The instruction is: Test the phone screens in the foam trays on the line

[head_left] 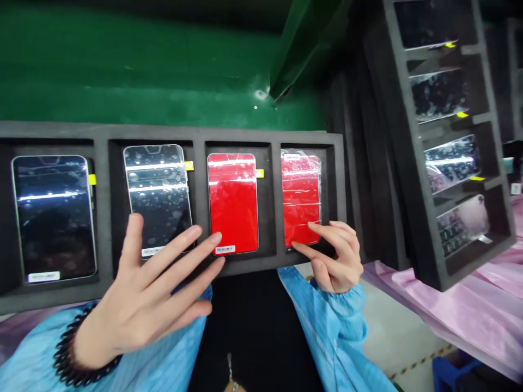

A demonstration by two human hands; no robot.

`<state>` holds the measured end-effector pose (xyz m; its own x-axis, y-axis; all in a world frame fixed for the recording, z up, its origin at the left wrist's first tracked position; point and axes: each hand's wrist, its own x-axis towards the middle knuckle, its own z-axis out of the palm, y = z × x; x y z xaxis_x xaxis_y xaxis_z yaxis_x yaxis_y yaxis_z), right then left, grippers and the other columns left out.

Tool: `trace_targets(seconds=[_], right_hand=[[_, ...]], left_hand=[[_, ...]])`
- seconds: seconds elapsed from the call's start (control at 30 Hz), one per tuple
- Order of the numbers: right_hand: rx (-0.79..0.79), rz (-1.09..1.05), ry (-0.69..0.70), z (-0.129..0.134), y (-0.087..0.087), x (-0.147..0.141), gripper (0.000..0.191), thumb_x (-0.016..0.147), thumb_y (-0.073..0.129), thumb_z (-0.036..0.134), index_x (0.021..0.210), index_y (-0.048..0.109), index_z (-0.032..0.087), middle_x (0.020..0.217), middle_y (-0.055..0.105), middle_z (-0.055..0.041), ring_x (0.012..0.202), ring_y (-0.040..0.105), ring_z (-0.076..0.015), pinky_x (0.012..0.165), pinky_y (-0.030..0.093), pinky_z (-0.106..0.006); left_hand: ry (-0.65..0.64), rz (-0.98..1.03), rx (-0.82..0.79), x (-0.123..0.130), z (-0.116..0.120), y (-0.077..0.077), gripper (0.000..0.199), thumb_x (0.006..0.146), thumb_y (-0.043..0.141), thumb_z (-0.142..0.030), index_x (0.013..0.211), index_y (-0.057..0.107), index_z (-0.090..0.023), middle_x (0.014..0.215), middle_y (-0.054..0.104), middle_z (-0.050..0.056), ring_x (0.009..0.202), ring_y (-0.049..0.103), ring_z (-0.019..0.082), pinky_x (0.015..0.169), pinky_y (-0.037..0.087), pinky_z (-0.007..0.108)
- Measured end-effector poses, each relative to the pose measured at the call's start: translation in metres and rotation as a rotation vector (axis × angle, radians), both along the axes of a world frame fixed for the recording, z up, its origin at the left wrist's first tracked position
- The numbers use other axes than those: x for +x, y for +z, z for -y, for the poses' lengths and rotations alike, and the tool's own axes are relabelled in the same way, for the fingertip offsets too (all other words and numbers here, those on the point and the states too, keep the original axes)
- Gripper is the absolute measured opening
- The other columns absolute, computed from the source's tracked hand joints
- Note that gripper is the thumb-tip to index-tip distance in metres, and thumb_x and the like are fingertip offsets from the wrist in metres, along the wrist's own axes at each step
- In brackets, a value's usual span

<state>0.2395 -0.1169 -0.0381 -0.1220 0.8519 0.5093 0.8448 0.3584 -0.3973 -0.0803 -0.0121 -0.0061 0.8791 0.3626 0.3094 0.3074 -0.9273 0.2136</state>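
Note:
A dark foam tray lies across in front of me, with a phone lying in each visible compartment. My left hand is open with fingers spread, over the front rim; it overlaps the lower part of a black-screened phone, and one fingertip is near the lower corner of a red phone. On the right, my right hand has two fingers stretched onto the lower part of another red phone wrapped in clear film. Its other fingers are bent, and it grips nothing visible. A dark-screened phone lies at the far left.
The green surface spreads behind the tray, with a green upright on it. To the right stands another foam tray of film-covered phones with yellow tabs. Pink cloth and a blue bin are at lower right.

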Motion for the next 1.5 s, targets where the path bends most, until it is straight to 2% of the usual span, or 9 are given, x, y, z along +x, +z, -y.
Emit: trace_targets(seconds=[0.17, 0.3, 0.4, 0.6, 0.77, 1.03, 1.13, 1.3, 1.5], right_hand=[[-0.005, 0.025, 0.008, 0.001, -0.001, 0.002, 0.037, 0.097, 0.045, 0.024, 0.116, 0.077, 0.029, 0.129, 0.067, -0.0035, 0.1, 0.06, -0.0242, 0.096, 0.051, -0.049], [-0.047, 0.058, 0.003, 0.001, 0.0, 0.002, 0.038, 0.097, 0.045, 0.023, 0.118, 0.076, 0.029, 0.132, 0.066, -0.0034, 0.102, 0.061, -0.0244, 0.096, 0.05, -0.049], [-0.022, 0.05, -0.006, 0.0, -0.001, 0.001, 0.038, 0.099, 0.043, 0.025, 0.119, 0.075, 0.03, 0.134, 0.065, -0.0035, 0.102, 0.061, -0.0248, 0.095, 0.051, -0.048], [-0.019, 0.034, 0.003, 0.0, -0.002, 0.001, 0.039, 0.101, 0.041, 0.028, 0.117, 0.076, 0.029, 0.132, 0.066, -0.0053, 0.101, 0.061, -0.0248, 0.093, 0.052, -0.049], [-0.038, 0.027, 0.017, -0.001, -0.001, 0.001, 0.039, 0.101, 0.041, 0.028, 0.12, 0.075, 0.029, 0.129, 0.067, -0.0051, 0.099, 0.061, -0.0242, 0.092, 0.052, -0.047], [-0.027, 0.021, 0.014, 0.0, -0.001, 0.002, 0.04, 0.103, 0.04, 0.03, 0.124, 0.073, 0.029, 0.131, 0.066, -0.0059, 0.1, 0.061, -0.0252, 0.091, 0.052, -0.048], [-0.053, 0.027, 0.027, 0.0, 0.0, 0.002, 0.038, 0.102, 0.042, 0.028, 0.123, 0.073, 0.029, 0.131, 0.067, -0.0051, 0.099, 0.062, -0.0245, 0.09, 0.052, -0.047], [-0.033, 0.025, 0.004, 0.0, 0.0, 0.003, 0.041, 0.103, 0.038, 0.033, 0.125, 0.072, 0.029, 0.13, 0.067, -0.0053, 0.1, 0.062, -0.0247, 0.09, 0.052, -0.047], [-0.067, 0.031, 0.069, -0.002, 0.003, 0.004, 0.038, 0.1, 0.042, 0.025, 0.117, 0.076, 0.023, 0.124, 0.07, -0.0081, 0.097, 0.062, -0.0242, 0.085, 0.053, -0.046]], left_hand=[[0.091, -0.074, -0.062, -0.003, 0.003, -0.014, 0.039, 0.104, 0.035, -0.041, 0.127, 0.059, -0.021, 0.15, 0.052, 0.011, 0.157, 0.014, 0.032, 0.118, 0.006, 0.078], [0.129, -0.047, -0.155, 0.002, 0.005, -0.016, 0.042, 0.104, 0.032, -0.045, 0.128, 0.059, -0.022, 0.153, 0.049, 0.011, 0.157, 0.017, 0.029, 0.121, 0.006, 0.074], [0.108, -0.037, -0.184, 0.002, 0.005, -0.017, 0.053, 0.102, 0.027, -0.056, 0.134, 0.057, -0.026, 0.156, 0.046, 0.01, 0.157, 0.017, 0.029, 0.123, 0.004, 0.071], [0.074, -0.057, -0.262, 0.002, 0.002, -0.019, 0.059, 0.101, 0.026, -0.06, 0.139, 0.055, -0.026, 0.161, 0.038, 0.01, 0.157, 0.017, 0.031, 0.125, -0.001, 0.066], [0.072, -0.049, -0.278, 0.002, 0.001, -0.019, 0.058, 0.101, 0.027, -0.06, 0.139, 0.054, -0.026, 0.158, 0.044, 0.008, 0.157, 0.018, 0.03, 0.126, 0.001, 0.065], [0.06, 0.001, -0.3, 0.003, 0.001, -0.018, 0.058, 0.101, 0.027, -0.058, 0.137, 0.055, -0.023, 0.162, 0.036, 0.01, 0.157, 0.018, 0.028, 0.128, 0.003, 0.061], [0.068, 0.005, -0.313, 0.002, 0.002, -0.018, 0.057, 0.102, 0.028, -0.057, 0.137, 0.056, -0.022, 0.159, 0.042, 0.011, 0.156, 0.02, 0.029, 0.128, 0.004, 0.061], [0.076, 0.007, -0.321, 0.002, 0.002, -0.019, 0.061, 0.1, 0.027, -0.06, 0.147, 0.047, -0.026, 0.162, 0.035, 0.011, 0.157, 0.019, 0.03, 0.129, 0.003, 0.061], [0.092, -0.004, -0.329, 0.0, 0.004, -0.02, 0.063, 0.099, 0.028, -0.061, 0.153, 0.038, -0.029, 0.16, 0.041, 0.009, 0.155, 0.024, 0.031, 0.129, 0.006, 0.061]])
